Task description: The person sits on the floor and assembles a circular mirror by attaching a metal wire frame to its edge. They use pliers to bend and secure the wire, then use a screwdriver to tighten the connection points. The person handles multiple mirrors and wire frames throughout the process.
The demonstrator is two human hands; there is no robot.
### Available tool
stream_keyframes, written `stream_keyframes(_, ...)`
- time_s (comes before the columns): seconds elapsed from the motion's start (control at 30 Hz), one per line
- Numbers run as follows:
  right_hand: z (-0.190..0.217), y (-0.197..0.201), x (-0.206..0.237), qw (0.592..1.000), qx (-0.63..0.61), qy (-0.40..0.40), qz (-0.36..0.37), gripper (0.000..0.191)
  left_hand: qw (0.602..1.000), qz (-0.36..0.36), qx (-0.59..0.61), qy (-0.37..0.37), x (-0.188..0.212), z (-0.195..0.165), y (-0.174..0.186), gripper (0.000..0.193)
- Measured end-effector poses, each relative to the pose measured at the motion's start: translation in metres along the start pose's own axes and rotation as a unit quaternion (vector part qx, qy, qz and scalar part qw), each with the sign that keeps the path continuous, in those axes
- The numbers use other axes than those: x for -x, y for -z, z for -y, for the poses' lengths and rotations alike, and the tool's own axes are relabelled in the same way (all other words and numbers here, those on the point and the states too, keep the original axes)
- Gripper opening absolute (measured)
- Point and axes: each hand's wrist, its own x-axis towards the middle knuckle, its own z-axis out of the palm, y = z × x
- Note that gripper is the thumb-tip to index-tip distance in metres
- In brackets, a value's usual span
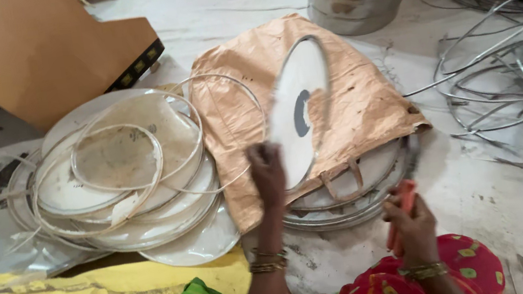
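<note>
While our left hand (267, 166) pinches the lower rim of a round white disc with a dark mark near its middle (301, 111), the disc stands tilted on edge above the crumpled tan woven sack (365, 105), its face turned toward our left and its long line running up and away from the grip. The left grip is closed on that rim; the right hand (409, 225) is closed round an orange handled tool (404, 200), low and just right of the disc, near the stack of flat metal discs (356, 191) under the sack. The left hand is plainly the nearer 1. To our left lies a heap of white discs and thin rings (121, 167), close by; to the right, tangled grey wire (518, 83) crowds the bare concrete floor (486, 190). Open room lies chiefly between sack and wire.
</note>
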Motion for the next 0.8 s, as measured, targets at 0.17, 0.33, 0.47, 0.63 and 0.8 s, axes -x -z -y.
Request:
stream_keyframes(0.17, -0.004, -0.030, -0.016, 0.995, -0.032, 0.036, 0.087, 0.025, 0.972, 0.166, 0.022, -0.166, 0.101, 0.001, -0.055, 0.022)
stream_keyframes(0.33, -0.006, -0.043, -0.038, 0.993, 0.054, 0.077, 0.077, 0.028, 0.972, 0.209, 0.033, -0.100, 0.135, -0.004, -0.049, 0.034)
stream_keyframes(0.47, -0.009, -0.040, -0.040, 0.986, 0.111, 0.066, 0.102, 0.025, 0.959, 0.220, -0.002, -0.176, 0.132, -0.007, -0.044, 0.035)
stream_keyframes(0.63, -0.011, -0.034, -0.042, 0.984, 0.146, 0.057, 0.087, 0.025, 0.958, 0.251, -0.008, -0.139, 0.142, -0.005, -0.043, 0.031)
stream_keyframes(0.8, -0.021, -0.024, -0.042, 0.975, 0.206, 0.033, 0.072, 0.026, 0.949, 0.302, 0.049, -0.081, 0.143, 0.001, -0.042, 0.026)
